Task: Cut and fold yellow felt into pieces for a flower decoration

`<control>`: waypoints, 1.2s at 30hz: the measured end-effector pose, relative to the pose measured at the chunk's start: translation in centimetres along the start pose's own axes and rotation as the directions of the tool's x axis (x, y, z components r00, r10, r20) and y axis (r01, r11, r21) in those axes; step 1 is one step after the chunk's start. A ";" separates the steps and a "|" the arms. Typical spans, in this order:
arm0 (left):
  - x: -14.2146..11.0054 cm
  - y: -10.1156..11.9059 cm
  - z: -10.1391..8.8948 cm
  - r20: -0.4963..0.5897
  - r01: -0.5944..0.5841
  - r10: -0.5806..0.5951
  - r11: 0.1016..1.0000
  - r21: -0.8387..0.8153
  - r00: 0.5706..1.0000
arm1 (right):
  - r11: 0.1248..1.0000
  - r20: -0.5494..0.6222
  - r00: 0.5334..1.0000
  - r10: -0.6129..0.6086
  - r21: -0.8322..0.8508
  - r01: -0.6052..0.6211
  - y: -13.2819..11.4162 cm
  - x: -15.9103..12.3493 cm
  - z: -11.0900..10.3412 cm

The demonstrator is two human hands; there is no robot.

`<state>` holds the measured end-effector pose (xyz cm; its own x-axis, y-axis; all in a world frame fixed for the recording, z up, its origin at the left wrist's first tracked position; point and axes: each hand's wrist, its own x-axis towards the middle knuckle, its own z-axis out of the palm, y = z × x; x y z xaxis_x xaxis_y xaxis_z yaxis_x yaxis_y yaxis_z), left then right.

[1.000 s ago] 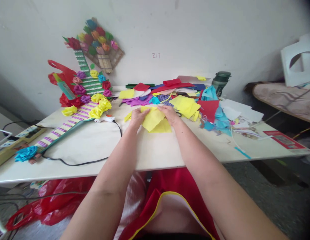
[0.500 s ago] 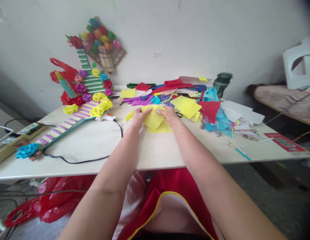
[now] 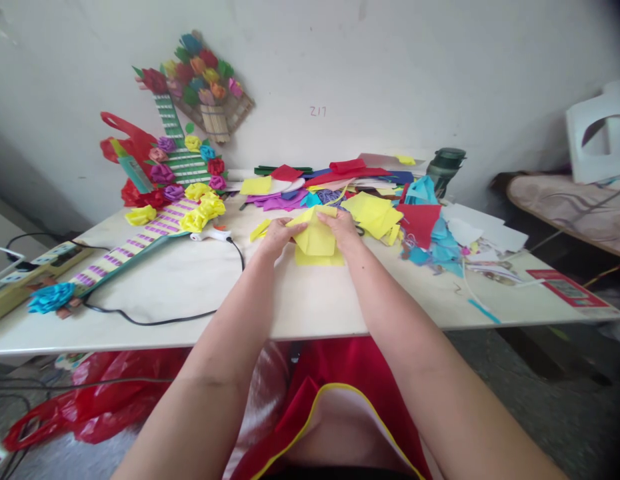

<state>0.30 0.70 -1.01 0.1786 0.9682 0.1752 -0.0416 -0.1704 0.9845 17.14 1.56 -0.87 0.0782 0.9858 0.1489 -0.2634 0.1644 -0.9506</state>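
Between my two hands is a square piece of thin yellow paper [image 3: 317, 237], held up over the white table. My left hand [image 3: 281, 235] pinches its left edge. On the opposite side my right hand [image 3: 341, 227] grips the upper right corner, thumb in front. Beneath it another yellow sheet [image 3: 320, 258] lies flat on the table, partly covered. A narrow yellow strip [image 3: 260, 230] is just left of my left hand. Beyond my right hand lies a stack of yellow sheets [image 3: 374, 215], with a dark scissor handle [image 3: 360, 231] partly showing.
A glue gun [image 3: 211, 235] with a black cord rests left of my hands. Farther left stand a striped board [image 3: 140, 243] with paper flowers and a power strip [image 3: 37, 277]. Coloured sheets [image 3: 285, 193] are piled behind, blue scraps [image 3: 443, 240] and a dark bottle [image 3: 445, 170] to the right.
The held yellow paper has been lifted and turned, and now its face stands more upright between my hands. My right hand has risen slightly.
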 end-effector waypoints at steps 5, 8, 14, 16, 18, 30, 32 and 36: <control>0.0 0.0 0.2 -0.091 -0.061 0.056 0.997 -0.056 0.994 | 0.996 0.159 0.984 0.081 -0.046 -0.074 -0.6 -0.7 0.0; -0.1 0.2 0.7 -0.147 -0.077 0.067 0.995 -0.067 0.987 | 0.996 0.237 0.968 0.076 -0.065 -0.063 -0.9 -1.2 0.1; -0.2 0.3 1.0 -0.150 -0.066 0.054 0.995 -0.078 0.987 | 0.995 0.177 0.984 0.033 -0.096 -0.016 -0.6 -1.1 0.1; -0.1 0.2 0.9 -0.141 -0.072 0.064 0.996 -0.053 0.988 | 0.994 0.156 0.987 0.024 -0.112 -0.006 -0.4 -0.8 0.1; -0.1 0.3 0.6 -0.129 -0.086 0.084 0.996 -0.008 0.988 | 0.991 0.157 0.987 0.031 -0.132 -0.010 -0.2 -0.6 0.1; 0.5 0.5 0.2 -0.219 -0.156 0.239 0.929 0.336 0.946 | 0.976 0.323 0.930 0.174 -0.182 -0.120 -0.8 -1.7 0.3; 0.8 0.3 0.1 -0.239 -0.152 0.243 0.926 0.345 0.940 | 0.984 0.326 0.933 0.151 -0.143 -0.109 -0.7 -1.5 0.3; 0.9 0.2 0.0 -0.244 -0.147 0.241 0.925 0.349 0.939 | 0.993 0.217 0.974 0.070 -0.109 -0.047 -0.1 -0.7 0.1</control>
<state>0.48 1.54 -0.65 -0.0824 0.9130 0.3995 0.2786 -0.3638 0.8888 17.05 0.80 -0.82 -0.1509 0.9789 0.1376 -0.1605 0.1131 -0.9805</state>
